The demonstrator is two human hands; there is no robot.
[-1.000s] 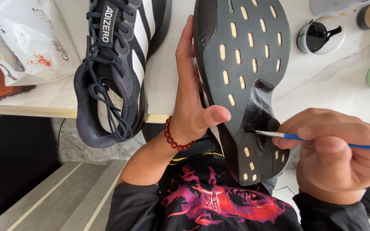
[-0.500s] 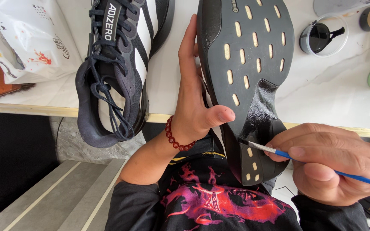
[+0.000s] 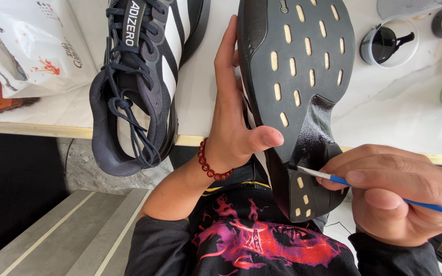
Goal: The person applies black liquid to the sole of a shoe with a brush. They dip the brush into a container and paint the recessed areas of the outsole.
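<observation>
Now the right hand [image 3: 400, 197] pinches a thin brush [image 3: 333, 177] between thumb and fingers, and its tip touches the black sole [image 3: 303, 76] near the heel. Half a second ago the tip was slightly lower on the heel; now it sits at the edge of the wet, shiny patch, so the coating seems to spread toward the heel. The left hand [image 3: 234, 117] holds the shoe, sole up, against the table [image 3: 400, 112] edge; its fingers lie together along the side, thumb pressed on the sole. Beside it lies a second shoe [image 3: 139, 76], farther a white bag [image 3: 31, 46] and a small jar [image 3: 387, 43].
</observation>
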